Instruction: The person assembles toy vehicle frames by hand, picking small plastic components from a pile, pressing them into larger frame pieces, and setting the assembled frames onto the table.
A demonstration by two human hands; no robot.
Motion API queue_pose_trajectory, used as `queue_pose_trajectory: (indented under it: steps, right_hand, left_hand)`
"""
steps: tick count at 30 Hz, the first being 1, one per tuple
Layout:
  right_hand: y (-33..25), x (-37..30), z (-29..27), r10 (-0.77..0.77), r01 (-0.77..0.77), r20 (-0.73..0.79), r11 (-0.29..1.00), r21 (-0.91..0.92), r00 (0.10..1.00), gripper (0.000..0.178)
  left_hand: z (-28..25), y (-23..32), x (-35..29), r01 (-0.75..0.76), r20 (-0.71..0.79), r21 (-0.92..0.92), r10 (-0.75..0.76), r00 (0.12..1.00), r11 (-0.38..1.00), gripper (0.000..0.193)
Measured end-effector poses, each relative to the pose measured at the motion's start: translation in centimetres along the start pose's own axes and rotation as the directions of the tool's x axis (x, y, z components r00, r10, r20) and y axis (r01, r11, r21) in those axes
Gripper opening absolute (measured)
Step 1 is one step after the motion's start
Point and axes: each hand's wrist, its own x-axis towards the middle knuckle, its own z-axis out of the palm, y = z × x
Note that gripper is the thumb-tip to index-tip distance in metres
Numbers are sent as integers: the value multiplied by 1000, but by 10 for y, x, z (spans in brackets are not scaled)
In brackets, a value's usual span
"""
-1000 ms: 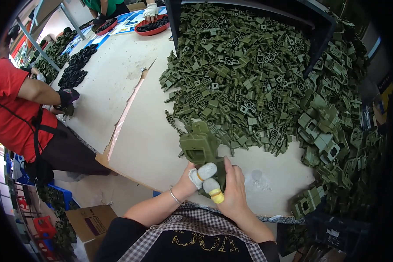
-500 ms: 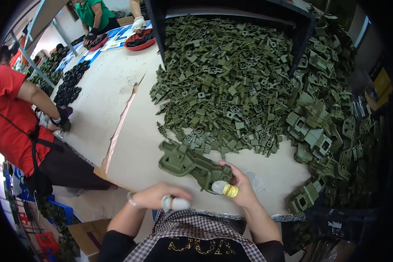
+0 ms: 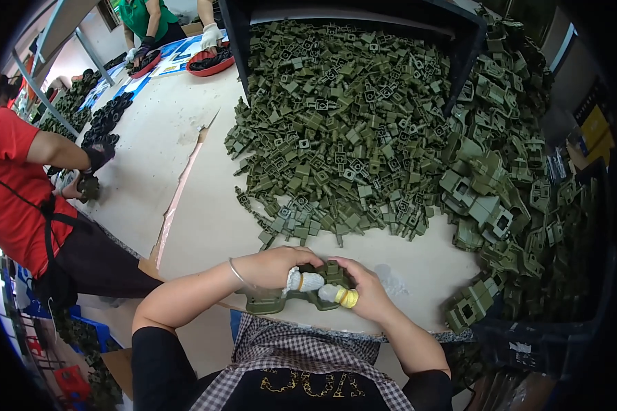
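Observation:
A long olive-green moulded plastic part is between my hands, close to the table's front edge. My left hand, with a white covering on its thumb, closes on its middle from above. My right hand grips its right end; yellow tape is wrapped round that covered thumb. Both thumbs press on the near side, and the fingers on the far side are mostly hidden. Whether a smaller piece is also pinched between the hands I cannot tell. Just beyond my hands spreads a heap of small olive-green plastic pieces.
Larger green mouldings are piled along the right side. A dark frame stands around the heap. A person in red handles a green piece at the left. Further back, hands work at red trays of dark parts.
My left hand has moved up and right onto the green part, which it was not touching before. The part has been turned and drawn nearer to me.

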Motion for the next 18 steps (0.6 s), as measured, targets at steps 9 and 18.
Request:
queue_pose_trajectory:
  steps: [9,18]
  right_hand:
    - [-9,7,-11,45,-47,108,999,19,993,62]
    - [-10,12,-12,0,5,134,999,-38,991,60]
  left_hand:
    - [-1,6,9,53,93,250,-79,992,967,38]
    - [0,-6,8,-2,-4,139,3,1000,990,32]
